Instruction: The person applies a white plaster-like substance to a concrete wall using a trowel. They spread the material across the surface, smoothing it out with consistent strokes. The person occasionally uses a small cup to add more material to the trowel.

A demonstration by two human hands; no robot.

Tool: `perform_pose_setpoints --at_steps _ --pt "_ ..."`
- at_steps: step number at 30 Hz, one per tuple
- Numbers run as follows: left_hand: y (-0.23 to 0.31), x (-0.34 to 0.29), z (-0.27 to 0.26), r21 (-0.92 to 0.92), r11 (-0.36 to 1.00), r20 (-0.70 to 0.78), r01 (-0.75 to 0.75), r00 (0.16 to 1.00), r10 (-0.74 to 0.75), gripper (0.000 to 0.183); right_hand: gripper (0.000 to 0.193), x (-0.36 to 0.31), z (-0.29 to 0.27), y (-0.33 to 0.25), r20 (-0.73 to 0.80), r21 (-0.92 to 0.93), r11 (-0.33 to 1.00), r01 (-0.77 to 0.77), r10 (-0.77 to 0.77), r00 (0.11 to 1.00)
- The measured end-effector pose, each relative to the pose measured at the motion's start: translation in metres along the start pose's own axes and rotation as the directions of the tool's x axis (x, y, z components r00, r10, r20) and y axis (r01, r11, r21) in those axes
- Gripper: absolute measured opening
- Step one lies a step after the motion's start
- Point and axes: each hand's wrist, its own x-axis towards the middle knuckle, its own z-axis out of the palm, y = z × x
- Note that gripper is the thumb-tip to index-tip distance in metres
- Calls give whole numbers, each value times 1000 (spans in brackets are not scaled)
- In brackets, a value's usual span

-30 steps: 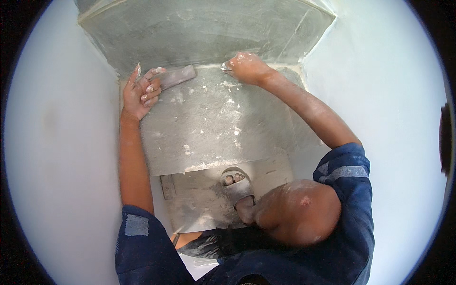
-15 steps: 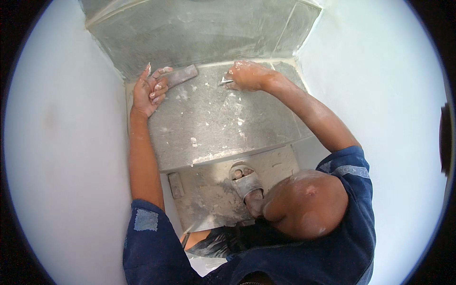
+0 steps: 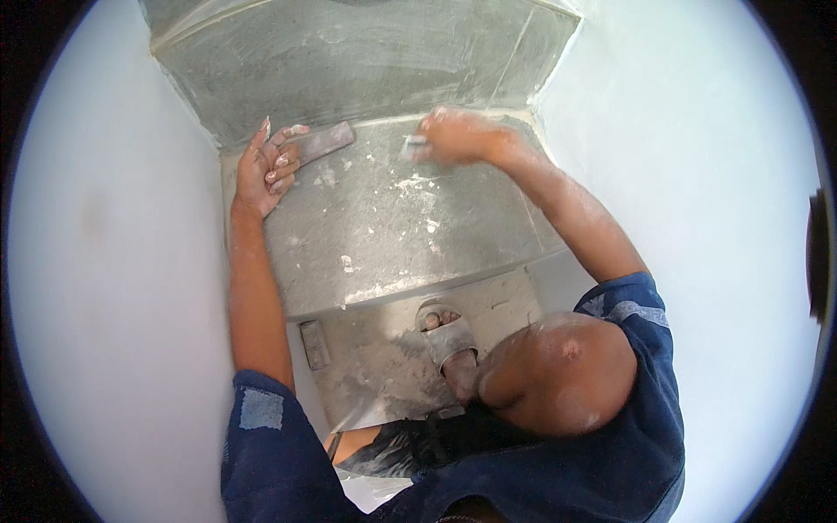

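My left hand (image 3: 268, 167) is raised over the left end of a grey stone-like step (image 3: 357, 218), palm partly up. Its forefinger points up and the other fingers curl loosely apart, with white paste on the tips. Just behind those fingers a grey-brown rectangular block (image 3: 327, 142) reaches out to the right; I see no grip on it. My right hand (image 3: 458, 135), smeared by motion, is closed near the back edge of the step. From its fingers sticks a small, flat, pale metal-looking piece (image 3: 413, 146), too blurred to name more exactly. White spots and smears dot the step between both hands.
A grey riser (image 3: 366, 61) rises behind the step, with pale walls on the left (image 3: 113, 261) and right (image 3: 715, 218). On the lower dusty step (image 3: 375, 366) are my sandalled foot (image 3: 452, 344) and another small block (image 3: 315, 345). My bent knee (image 3: 562, 375) is at lower right.
The view has shifted slightly, so everything sits a little further left. My right hand has become blurred with motion near the same spot; my left hand keeps its pose.
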Motion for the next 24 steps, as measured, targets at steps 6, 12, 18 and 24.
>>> perform_pose_setpoints --at_steps 6,12,18,24 --pt "0 1 4 18 1000 -28 4 1000 -3 56 42 20 -7 43 263 -146 961 -233 265 928" --pt "1 0 4 74 997 -38 -3 999 6 57 36 -9 -14 -3 240 17 998 68 -70 968" --pt "0 0 -3 49 999 18 -15 1000 14 56 28 -5 4 -17 196 -5 963 -269 265 944" --pt "-1 1 4 138 990 -55 -16 998 24 59 17 -34 41 8 -219 -173 984 -35 -4 976"
